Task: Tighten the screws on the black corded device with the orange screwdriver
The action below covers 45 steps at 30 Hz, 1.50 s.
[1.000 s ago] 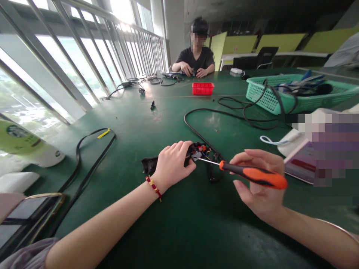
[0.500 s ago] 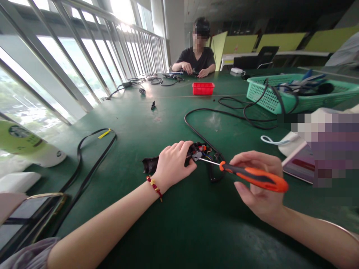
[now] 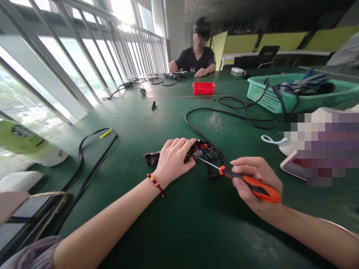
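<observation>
My left hand (image 3: 174, 158) is closed over an opened black corded device (image 3: 152, 158) and steadies it on the table. Coloured wires and red parts (image 3: 206, 147) show at its uncovered right end; my palm hides the middle. In my right hand (image 3: 256, 179) is an orange-and-black screwdriver (image 3: 260, 189), gripped by the handle with thumb and fingers. Its thin shaft slants up and left, and the tip meets a grey piece inside the device, close to my left thumb. Whether the tip sits in a screw is too small to tell.
A black cable (image 3: 193, 112) loops behind the device towards a green basket (image 3: 269, 99) of tools. Beyond are a red tray (image 3: 203, 88) and a small black part (image 3: 153, 105). A black strap (image 3: 95, 179), a phone (image 3: 28, 215) and a cup (image 3: 30, 144) lie left. Another person (image 3: 198, 56) sits opposite.
My right hand has shifted slightly left and closed more around the screwdriver, whose handle end has dropped. The device has tilted a little under my left hand. The other person's hand has moved leftward.
</observation>
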Available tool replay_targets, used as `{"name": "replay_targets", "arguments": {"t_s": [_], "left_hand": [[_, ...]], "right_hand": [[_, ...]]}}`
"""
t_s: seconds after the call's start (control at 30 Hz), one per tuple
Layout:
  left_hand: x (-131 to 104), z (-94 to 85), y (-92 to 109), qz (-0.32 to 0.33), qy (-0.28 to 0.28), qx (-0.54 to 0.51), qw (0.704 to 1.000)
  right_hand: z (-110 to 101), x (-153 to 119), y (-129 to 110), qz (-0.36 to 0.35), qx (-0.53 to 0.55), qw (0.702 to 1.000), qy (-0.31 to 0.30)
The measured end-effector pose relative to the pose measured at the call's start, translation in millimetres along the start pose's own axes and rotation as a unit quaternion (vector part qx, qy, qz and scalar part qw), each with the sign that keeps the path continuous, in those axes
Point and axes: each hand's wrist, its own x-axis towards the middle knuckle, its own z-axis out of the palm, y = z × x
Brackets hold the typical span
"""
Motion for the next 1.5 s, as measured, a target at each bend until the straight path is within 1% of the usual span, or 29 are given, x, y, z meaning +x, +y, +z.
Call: {"name": "replay_targets", "arguments": {"t_s": [0.07,0.13,0.17,0.27,0.37,0.43,0.53,0.6,0.67,0.73,0.8,0.83,1.0,1.1,1.2,1.4,1.5], "left_hand": [[2.0,1.4,-3.4,0.004,0.010,-0.002,1.000],[3.8,3.4,-7.0,-0.004,0.016,0.006,1.000],[4.5,4.6,-8.7,-0.011,0.015,0.010,1.000],[5.3,8.2,-13.0,-0.025,-0.004,0.006,1.000],[4.7,10.6,-14.6,-0.040,-0.010,0.004,0.999],[4.0,10.9,-14.1,-0.054,-0.007,0.007,0.998],[3.0,9.8,-11.6,-0.060,-0.007,0.006,0.998],[2.3,8.9,-9.5,-0.072,-0.001,0.003,0.997],[1.5,8.3,-7.7,-0.093,0.013,0.000,0.996],[0.7,8.3,-6.9,-0.112,0.027,0.000,0.993],[0.2,8.4,-7.2,-0.124,0.037,-0.001,0.992],[0.1,8.5,-7.6,-0.127,0.039,-0.003,0.991],[0.3,8.1,-10.2,-0.122,0.044,-0.029,0.991],[0.6,7.7,-10.6,-0.116,0.042,-0.039,0.992],[0.8,7.4,-10.6,-0.112,0.039,-0.042,0.992],[0.7,6.9,-11.3,-0.111,0.036,-0.047,0.992],[0.7,7.0,-11.8,-0.112,0.035,-0.046,0.992]], "right_hand": [[3.8,1.3,3.8,0.011,0.017,0.998,0.052],[5.6,4.3,7.5,0.018,0.025,0.997,0.064],[5.6,6.1,9.0,0.026,0.027,0.998,0.054],[3.6,10.1,9.9,0.073,0.048,0.996,-0.008],[1.8,10.7,6.7,0.106,0.039,0.993,-0.038],[2.1,9.9,4.8,0.097,0.023,0.994,-0.035],[3.6,8.4,5.7,0.050,0.007,0.999,0.004],[3.7,7.9,8.2,0.027,0.010,1.000,0.007],[2.7,7.9,10.3,0.041,0.021,0.999,-0.027],[1.1,8.3,10.7,0.077,0.031,0.994,-0.074],[-0.1,8.5,9.8,0.092,0.035,0.990,-0.099],[-0.5,8.5,9.2,0.087,0.032,0.990,-0.106],[-1.0,8.5,9.1,0.016,0.006,0.993,-0.119],[-2.4,9.1,10.2,0.009,0.017,0.991,-0.131],[-4.4,8.4,10.9,0.026,0.014,0.993,-0.116],[-4.7,6.0,12.9,0.069,0.029,0.997,-0.021],[-3.8,6.9,13.4,0.089,0.029,0.996,-0.002]]}}
